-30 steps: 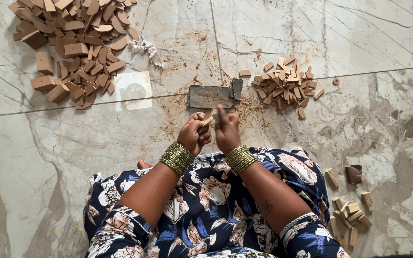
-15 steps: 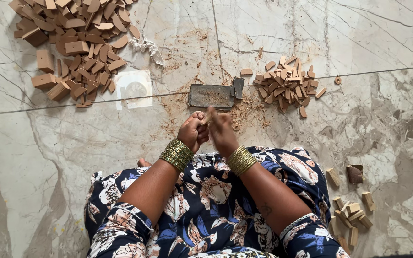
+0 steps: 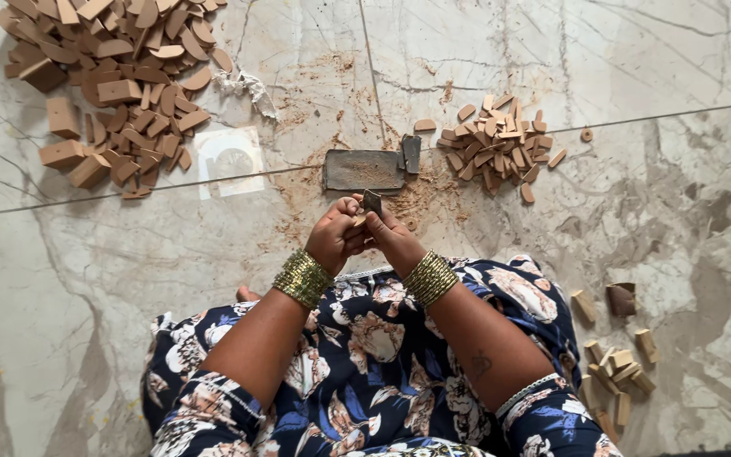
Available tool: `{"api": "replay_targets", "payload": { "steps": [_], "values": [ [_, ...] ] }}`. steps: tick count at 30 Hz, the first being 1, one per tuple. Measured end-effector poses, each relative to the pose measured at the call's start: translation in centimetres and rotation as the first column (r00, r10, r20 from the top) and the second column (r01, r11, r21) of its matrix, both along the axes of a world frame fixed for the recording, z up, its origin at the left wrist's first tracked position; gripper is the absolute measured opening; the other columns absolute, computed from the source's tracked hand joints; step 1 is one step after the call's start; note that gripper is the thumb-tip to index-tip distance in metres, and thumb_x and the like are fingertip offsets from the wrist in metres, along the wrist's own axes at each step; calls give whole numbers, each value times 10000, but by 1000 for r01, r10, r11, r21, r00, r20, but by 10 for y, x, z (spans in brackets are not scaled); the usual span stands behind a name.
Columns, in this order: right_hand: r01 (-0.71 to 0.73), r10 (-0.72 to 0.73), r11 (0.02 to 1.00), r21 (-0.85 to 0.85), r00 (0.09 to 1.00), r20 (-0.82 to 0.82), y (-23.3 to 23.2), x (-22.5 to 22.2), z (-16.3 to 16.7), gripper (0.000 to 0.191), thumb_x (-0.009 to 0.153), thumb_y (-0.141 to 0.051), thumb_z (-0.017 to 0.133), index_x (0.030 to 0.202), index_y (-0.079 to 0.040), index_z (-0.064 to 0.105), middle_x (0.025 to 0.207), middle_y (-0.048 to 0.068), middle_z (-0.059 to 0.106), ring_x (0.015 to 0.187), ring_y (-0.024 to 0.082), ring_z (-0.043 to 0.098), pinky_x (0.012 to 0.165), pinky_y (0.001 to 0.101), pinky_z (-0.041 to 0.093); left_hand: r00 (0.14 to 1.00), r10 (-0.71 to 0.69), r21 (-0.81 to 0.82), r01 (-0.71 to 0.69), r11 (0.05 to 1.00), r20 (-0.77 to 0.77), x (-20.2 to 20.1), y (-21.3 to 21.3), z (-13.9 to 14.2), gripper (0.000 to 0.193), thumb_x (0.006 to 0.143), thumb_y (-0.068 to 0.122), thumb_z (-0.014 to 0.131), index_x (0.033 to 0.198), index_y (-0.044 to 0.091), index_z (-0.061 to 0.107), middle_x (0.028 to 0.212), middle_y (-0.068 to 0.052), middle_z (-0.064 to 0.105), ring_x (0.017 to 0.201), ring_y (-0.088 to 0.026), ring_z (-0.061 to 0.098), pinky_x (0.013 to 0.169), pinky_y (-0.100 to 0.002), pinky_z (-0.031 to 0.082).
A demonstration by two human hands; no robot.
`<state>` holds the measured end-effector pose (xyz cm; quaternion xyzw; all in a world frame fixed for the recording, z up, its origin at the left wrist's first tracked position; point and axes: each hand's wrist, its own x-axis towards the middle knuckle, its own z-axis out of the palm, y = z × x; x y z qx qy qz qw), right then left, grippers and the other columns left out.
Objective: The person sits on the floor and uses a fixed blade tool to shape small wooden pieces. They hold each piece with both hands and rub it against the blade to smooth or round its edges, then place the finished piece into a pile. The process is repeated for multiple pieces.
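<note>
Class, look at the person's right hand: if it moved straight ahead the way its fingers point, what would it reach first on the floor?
Probably the flat grey metal plate just beyond the right hand; height above the floor is hard to judge.

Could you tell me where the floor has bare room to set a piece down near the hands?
Bare marble lies right of the small pile, and left of the left hand, below the big pile. Crowded: around the flat metal block, and by the loose pieces at right.
</note>
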<state>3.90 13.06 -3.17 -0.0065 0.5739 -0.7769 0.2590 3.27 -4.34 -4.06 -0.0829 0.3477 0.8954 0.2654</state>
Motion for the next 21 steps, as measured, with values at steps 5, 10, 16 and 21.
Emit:
{"api": "replay_targets", "payload": {
  "steps": [5,10,16,21],
  "values": [
    [199,-192,973,120,979,-68,0,-2,3,316,1009,-215,633,1287,-64,638,946,9,685,816,103,634,715,261,535,923,-87,-397,-76,915,-376,-2,8,-15,141,1061,111,524,1196,77,498,949,4,569,710,-48,483,618,-225,439],
    [490,-499,861,139,865,43,33,-31,15,189,1018,-214,618,1155,-88,650,863,30,682,665,94,575,619,277,545,991,-23,-370,-27,929,-130,-4,9,-20,296,1036,242,519,1294,100,497,870,-27,583,598,-69,500,542,-237,454],
    [911,-907,411,-33,412,84,78,-70,36,364,1005,-172,586,1366,-198,556,1086,-29,735,664,57,590,547,200,484,993,-16,-488,-44,872,-119,-8,7,-15,310,1031,244,544,1294,81,534,894,-22,610,642,-80,552,582,-243,494],
    [892,-889,441,-100,418,-187,72,-75,30,380,1008,-152,531,1383,-212,535,1190,-47,726,712,59,599,573,218,437,984,37,-443,-112,889,-175,-16,13,-12,311,1008,194,565,1291,69,530,889,-29,616,642,-92,541,580,-251,481]
  ]
}}
